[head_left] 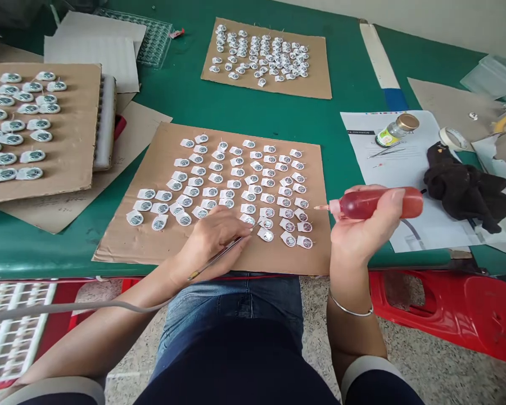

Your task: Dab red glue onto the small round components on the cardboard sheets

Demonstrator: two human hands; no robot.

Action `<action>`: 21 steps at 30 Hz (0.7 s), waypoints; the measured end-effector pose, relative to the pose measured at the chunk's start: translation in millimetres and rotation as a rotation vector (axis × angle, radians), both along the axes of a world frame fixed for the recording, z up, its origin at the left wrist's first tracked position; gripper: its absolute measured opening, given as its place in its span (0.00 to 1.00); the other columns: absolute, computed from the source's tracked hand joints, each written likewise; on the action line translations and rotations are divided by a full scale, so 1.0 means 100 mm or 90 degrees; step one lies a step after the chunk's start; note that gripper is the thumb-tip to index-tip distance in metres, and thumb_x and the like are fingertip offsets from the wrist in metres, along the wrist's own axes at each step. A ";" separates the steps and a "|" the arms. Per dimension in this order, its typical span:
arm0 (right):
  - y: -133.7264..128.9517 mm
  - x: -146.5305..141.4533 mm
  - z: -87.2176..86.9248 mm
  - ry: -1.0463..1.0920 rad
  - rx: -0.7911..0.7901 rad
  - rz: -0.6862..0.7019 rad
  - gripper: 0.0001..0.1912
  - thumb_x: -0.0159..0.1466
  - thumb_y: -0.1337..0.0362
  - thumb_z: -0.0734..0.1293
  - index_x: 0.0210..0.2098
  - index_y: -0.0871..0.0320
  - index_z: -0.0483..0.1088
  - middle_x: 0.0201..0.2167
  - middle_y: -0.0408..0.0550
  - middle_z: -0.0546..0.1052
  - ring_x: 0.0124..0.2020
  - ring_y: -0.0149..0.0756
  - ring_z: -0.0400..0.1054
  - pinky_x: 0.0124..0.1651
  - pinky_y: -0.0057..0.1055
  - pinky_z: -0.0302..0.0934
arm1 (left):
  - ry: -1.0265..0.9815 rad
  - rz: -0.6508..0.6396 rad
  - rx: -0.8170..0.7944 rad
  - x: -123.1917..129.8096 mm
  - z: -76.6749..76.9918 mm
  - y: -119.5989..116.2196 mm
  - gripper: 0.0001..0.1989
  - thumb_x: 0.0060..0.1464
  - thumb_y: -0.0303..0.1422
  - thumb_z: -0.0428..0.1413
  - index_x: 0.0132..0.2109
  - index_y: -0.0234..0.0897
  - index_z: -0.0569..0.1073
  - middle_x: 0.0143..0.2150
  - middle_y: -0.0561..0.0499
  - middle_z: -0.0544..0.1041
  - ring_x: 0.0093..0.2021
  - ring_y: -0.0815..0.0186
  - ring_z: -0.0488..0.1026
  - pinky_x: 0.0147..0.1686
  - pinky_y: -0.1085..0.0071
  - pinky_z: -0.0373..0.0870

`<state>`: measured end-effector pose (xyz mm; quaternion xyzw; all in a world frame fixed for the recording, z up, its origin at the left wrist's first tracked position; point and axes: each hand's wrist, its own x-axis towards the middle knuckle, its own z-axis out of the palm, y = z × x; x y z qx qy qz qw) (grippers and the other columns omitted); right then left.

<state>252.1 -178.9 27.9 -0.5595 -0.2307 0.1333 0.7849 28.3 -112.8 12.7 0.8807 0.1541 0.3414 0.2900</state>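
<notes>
In the head view, my left hand (215,239) rests low over the cardboard sheet (126,242), closed around slim metal tweezers (217,257). Their tip reaches toward the small round parts with white tabs (266,223), laid in rough rows on the cardboard. My right hand (365,230) is wrapped round a small squeeze bottle of red liquid (362,203), tilted onto its side. The bottle's thin nozzle points left, above the right edge of the cardboard and near the rightmost column of parts.
Another cardboard with similar parts (316,87) lies at the back; a raised one (76,163) stands left. On the right are a paper sheet (354,132), a gold-capped glass jar (394,132), a dark cloth (464,185) and a tape roll (453,139). A red stool (489,315) stands below.
</notes>
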 end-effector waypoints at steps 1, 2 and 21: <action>-0.03 -0.06 0.01 -0.018 -0.004 0.001 0.16 0.61 0.50 0.58 0.27 0.55 0.64 0.24 0.40 0.65 0.17 0.26 0.62 0.15 0.27 0.57 | 0.010 -0.003 -0.006 0.01 -0.01 0.00 0.09 0.50 0.22 0.56 0.38 0.37 0.70 0.35 0.49 0.78 0.33 0.66 0.75 0.40 0.62 0.69; -0.06 -0.11 0.00 -0.038 -0.010 0.009 0.14 0.61 0.52 0.59 0.28 0.55 0.64 0.25 0.41 0.65 0.18 0.26 0.63 0.15 0.27 0.58 | 0.019 -0.007 -0.012 0.02 -0.01 0.01 0.08 0.50 0.22 0.56 0.38 0.37 0.70 0.35 0.49 0.78 0.33 0.65 0.74 0.40 0.62 0.69; -0.26 -0.47 -0.23 -0.228 -0.145 0.079 0.08 0.51 0.64 0.70 0.31 0.56 0.69 0.28 0.42 0.73 0.27 0.31 0.72 0.27 0.28 0.69 | 0.094 -0.057 -0.067 0.08 -0.04 0.03 0.06 0.53 0.24 0.53 0.38 0.36 0.71 0.33 0.48 0.76 0.33 0.65 0.71 0.41 0.63 0.66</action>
